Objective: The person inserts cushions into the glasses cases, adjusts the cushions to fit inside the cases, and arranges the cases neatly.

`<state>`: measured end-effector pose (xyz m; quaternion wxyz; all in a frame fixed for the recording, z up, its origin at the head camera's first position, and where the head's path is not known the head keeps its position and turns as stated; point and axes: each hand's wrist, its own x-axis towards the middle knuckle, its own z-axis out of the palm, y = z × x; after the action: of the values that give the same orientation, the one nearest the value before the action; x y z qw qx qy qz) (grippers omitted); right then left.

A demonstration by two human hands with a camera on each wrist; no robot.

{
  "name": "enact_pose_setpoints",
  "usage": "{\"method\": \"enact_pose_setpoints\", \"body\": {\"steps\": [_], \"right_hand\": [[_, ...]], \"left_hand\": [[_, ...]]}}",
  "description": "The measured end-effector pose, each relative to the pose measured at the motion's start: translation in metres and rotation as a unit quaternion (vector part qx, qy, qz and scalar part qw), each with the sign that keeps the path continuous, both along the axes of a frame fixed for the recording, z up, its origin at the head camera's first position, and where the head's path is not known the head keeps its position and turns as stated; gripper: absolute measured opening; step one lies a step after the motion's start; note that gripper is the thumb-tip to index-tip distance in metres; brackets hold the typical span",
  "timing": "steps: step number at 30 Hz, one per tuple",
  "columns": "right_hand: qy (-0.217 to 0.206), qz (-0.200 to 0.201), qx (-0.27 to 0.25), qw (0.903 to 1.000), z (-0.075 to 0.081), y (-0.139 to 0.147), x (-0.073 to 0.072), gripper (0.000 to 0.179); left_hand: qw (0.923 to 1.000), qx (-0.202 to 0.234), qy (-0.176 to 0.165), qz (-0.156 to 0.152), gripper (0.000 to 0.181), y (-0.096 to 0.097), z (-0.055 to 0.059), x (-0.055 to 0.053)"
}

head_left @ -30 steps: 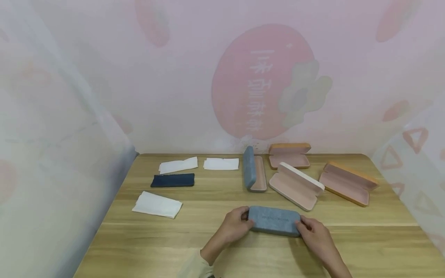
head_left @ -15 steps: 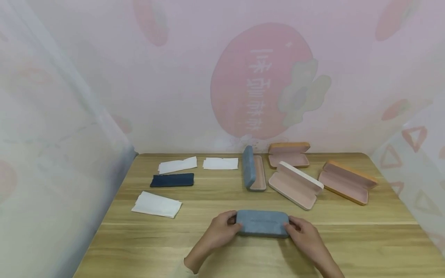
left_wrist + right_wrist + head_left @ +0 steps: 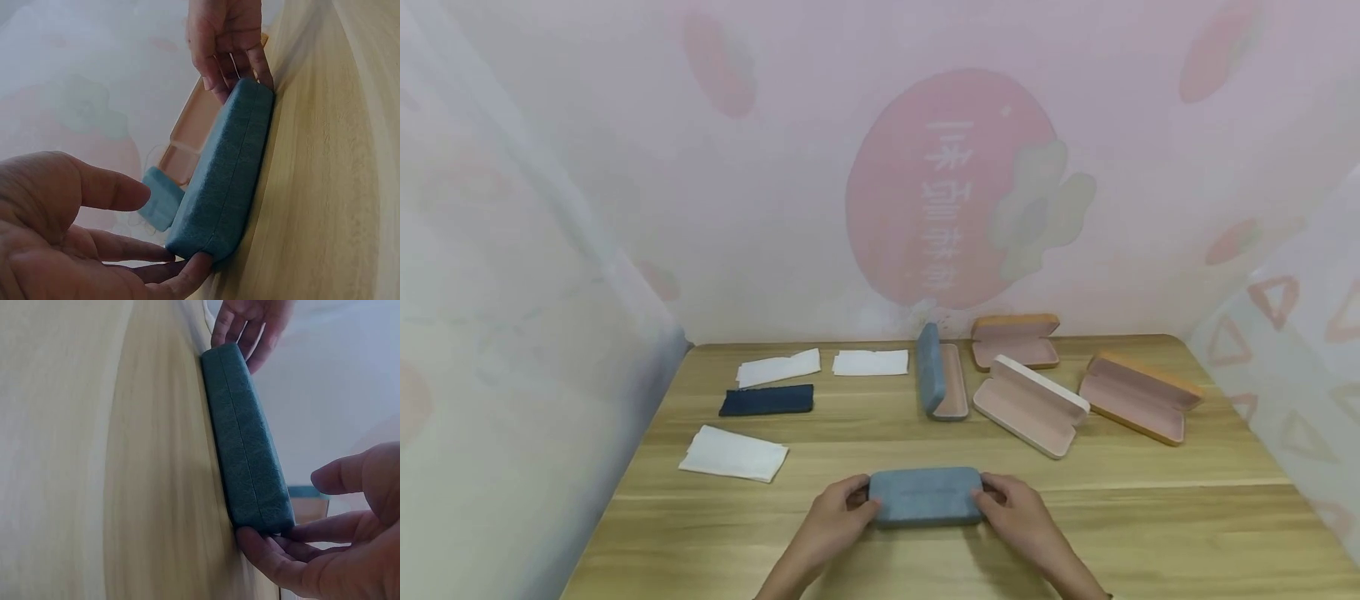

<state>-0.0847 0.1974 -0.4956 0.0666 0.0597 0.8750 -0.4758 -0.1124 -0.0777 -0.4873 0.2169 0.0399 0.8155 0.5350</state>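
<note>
A closed blue-grey glasses case (image 3: 927,497) lies crosswise near the table's front, low over or on the wood. My left hand (image 3: 835,521) holds its left end. At the other end, my right hand (image 3: 1018,518) holds it the same way. In the left wrist view, bent fingers (image 3: 197,269) touch the near end while the thumb (image 3: 122,190) sits apart, above the top. Similarly, the right wrist view has fingers (image 3: 269,556) at the end and a raised thumb (image 3: 340,475). Whether the case's underside touches the table is hard to tell.
Behind stand opened cases: a blue-grey one (image 3: 953,383), a white one (image 3: 1026,417) and two orange ones, one at the back (image 3: 1017,352) and one at right (image 3: 1138,408). White cloths (image 3: 733,454) and a dark blue cloth (image 3: 767,400) lie at left.
Both hands have moved left with the closed case between them and slightly toward the front edge. The case now lies straighter. The head view has shifted a little.
</note>
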Motion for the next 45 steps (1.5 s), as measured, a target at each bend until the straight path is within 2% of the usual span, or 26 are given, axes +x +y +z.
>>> {"method": "enact_pose_setpoints", "body": {"steps": [11,18,23,31,34,39,45], "right_hand": [[0.018,0.086,-0.027,0.9958,-0.005,-0.031,-0.004,0.051],[0.022,0.144,-0.056,0.9878,-0.005,-0.052,-0.01,0.049],[0.026,0.169,-0.065,0.9832,-0.003,-0.07,-0.013,0.047],[0.014,0.195,-0.096,0.9761,-0.002,-0.098,-0.018,0.046],[0.007,0.2,-0.109,0.9737,-0.003,-0.109,-0.021,0.044],[0.0,0.205,-0.125,0.9707,-0.004,-0.126,-0.023,0.042],[-0.004,0.202,-0.126,0.9712,-0.003,-0.145,-0.024,0.041]], "left_hand": [[0.9977,-0.032,-0.035,0.048,0.067,-0.031,0.001,0.009],[0.9924,-0.067,-0.032,0.099,0.068,-0.051,0.001,0.02],[0.9873,-0.103,-0.022,0.119,0.071,-0.068,-0.001,0.026],[0.9818,-0.139,-0.035,0.124,0.077,-0.096,-0.001,0.032],[0.9812,-0.134,-0.041,0.133,0.078,-0.107,-0.002,0.035],[0.976,-0.15,-0.044,0.152,0.084,-0.124,-0.004,0.039],[0.9703,-0.161,-0.056,0.172,0.088,-0.143,-0.007,0.04]]}}
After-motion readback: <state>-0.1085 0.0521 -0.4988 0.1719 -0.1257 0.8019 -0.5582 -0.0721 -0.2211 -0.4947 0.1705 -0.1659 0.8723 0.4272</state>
